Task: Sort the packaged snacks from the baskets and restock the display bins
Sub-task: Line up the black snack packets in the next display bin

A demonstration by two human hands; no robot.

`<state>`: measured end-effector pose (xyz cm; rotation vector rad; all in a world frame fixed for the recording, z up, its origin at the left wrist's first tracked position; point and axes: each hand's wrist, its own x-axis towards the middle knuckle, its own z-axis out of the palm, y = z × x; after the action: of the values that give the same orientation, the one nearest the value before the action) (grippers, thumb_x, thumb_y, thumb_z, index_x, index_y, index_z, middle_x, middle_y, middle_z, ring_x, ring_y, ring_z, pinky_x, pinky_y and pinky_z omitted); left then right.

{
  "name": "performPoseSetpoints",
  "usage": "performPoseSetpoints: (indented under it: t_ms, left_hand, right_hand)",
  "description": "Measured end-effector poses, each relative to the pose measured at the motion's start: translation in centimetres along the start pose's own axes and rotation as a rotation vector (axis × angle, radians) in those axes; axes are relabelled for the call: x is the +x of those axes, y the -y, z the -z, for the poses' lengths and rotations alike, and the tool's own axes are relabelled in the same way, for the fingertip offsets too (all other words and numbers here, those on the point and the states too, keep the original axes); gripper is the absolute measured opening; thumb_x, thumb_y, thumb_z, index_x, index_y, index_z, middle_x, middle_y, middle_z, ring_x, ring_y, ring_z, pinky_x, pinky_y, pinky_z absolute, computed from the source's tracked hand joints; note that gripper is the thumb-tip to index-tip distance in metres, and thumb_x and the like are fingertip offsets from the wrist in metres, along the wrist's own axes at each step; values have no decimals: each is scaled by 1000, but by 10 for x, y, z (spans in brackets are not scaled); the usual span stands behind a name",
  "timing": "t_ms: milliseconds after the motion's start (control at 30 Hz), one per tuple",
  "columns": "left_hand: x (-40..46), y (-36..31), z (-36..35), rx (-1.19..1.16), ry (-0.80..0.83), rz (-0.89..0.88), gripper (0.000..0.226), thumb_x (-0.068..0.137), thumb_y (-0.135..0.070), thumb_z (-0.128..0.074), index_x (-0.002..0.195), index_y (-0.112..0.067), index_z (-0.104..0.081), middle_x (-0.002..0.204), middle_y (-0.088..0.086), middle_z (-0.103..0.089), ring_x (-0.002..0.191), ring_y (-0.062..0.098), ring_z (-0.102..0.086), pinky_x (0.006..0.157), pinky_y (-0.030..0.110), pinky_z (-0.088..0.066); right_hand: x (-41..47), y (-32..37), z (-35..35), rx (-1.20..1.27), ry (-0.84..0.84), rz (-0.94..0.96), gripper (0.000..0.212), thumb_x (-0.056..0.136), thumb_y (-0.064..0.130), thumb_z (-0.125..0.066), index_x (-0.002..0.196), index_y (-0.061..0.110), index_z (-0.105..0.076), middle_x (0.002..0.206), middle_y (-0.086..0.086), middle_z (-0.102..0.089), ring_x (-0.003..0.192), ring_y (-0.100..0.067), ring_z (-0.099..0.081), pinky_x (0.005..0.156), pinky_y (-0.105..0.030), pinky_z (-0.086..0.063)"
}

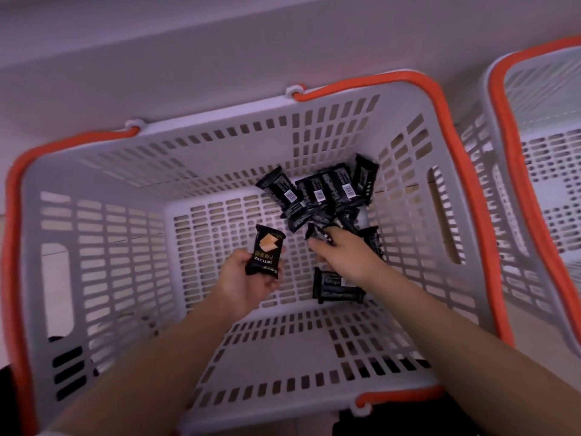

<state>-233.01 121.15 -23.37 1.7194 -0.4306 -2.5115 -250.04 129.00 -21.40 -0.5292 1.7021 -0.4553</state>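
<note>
Slotted plastic basket (pixel 103 256), glossy black snack packets (pixel 317 196), one in left hand (pixel 248 281)

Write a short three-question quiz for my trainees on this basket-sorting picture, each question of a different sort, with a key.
1. True or false: the left hand holds a black snack packet with a cracker picture.
2. Where does the right hand reach?
A. into the pile of black snack packets in the grey slotted plastic basket with orange handles
B. into the second grey basket at the right edge
C. onto the orange handle
3. Fill in: one black packet lies apart from the pile, just under the right ____.

Key: 1 true; 2 A; 3 wrist.
</note>
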Motion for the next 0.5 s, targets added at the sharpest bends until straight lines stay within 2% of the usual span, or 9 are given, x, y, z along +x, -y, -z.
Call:
performPoseSetpoints:
  t_ms: [67, 133, 200, 233, 333, 400, 433, 500]
  left_hand:
    - [-1, 2, -4, 7, 4, 6, 54, 95, -32, -18, 116, -2, -57, 69, 7, -56, 59, 18, -47, 53, 28, -35]
    - [1, 4, -10, 28, -16, 15, 57, 98, -47, -21, 107, -7, -61, 70, 8, -58, 59, 18, -50, 53, 27, -38]
    - [4, 6, -14, 77, -49, 5, 51, 98, -50, -26, 99, -13, -61, 73, 6, -61, 59, 17, -54, 50, 25, -39]
    - [6, 7, -14, 107, -70, 8, 44, 98, -46, -29, 99, -14, -60, 75, 5, -62, 58, 16, -54, 48, 24, -39]
    - [10, 5, -12, 240, -116, 47, 39, 98, -44, -31, 97, -15, -57, 70, 3, -64, 53, 14, -55, 48, 24, -35]
    - [12, 1, -7, 348, -97, 60, 53, 95, -56, -26, 95, -15, -59, 63, 3, -63, 50, 14, -54, 49, 24, -35]
    - [11, 0, -4, 430, -78, 62, 63, 90, -65, -22, 94, -16, -61, 66, 3, -63, 56, 15, -55, 52, 25, -38]
    - [10, -3, 1, 669, -69, 47, 80, 70, -85, -20, 95, -24, -65, 82, 2, -67, 77, 16, -61, 70, 30, -45]
  right_hand:
    - [0, 8, -7, 237, 56, -139, 59, 92, 59, -36, 135, 20, -45, 132, -3, -52, 116, -21, -52, 105, -39, -38]
    - [2, 13, -14, 361, 79, -237, 53, 95, 48, -37, 136, 15, -42, 132, -2, -46, 110, -14, -49, 99, -37, -38]
    - [4, 13, -22, 306, 42, -143, 38, 94, 25, -44, 129, 12, -50, 116, -9, -54, 94, -15, -55, 80, -32, -47]
    - [4, 11, -26, 259, 0, -52, 34, 93, 17, -47, 126, 10, -52, 108, -8, -58, 90, -17, -57, 76, -32, -49]
    - [6, 4, -25, 35, -80, 184, 26, 91, 8, -55, 117, 7, -57, 106, -5, -62, 98, -21, -58, 90, -38, -48]
    - [8, 1, -20, -71, -76, 273, 22, 88, 8, -60, 110, 12, -61, 99, 2, -60, 94, -17, -58, 90, -36, -48]
    - [8, 0, -17, -92, -66, 303, 22, 87, 7, -62, 107, 14, -63, 96, 5, -59, 92, -14, -57, 89, -34, -48]
    - [10, -3, -15, -156, -48, 375, 23, 85, 6, -64, 106, 13, -66, 96, 4, -58, 93, -13, -55, 90, -31, -46]
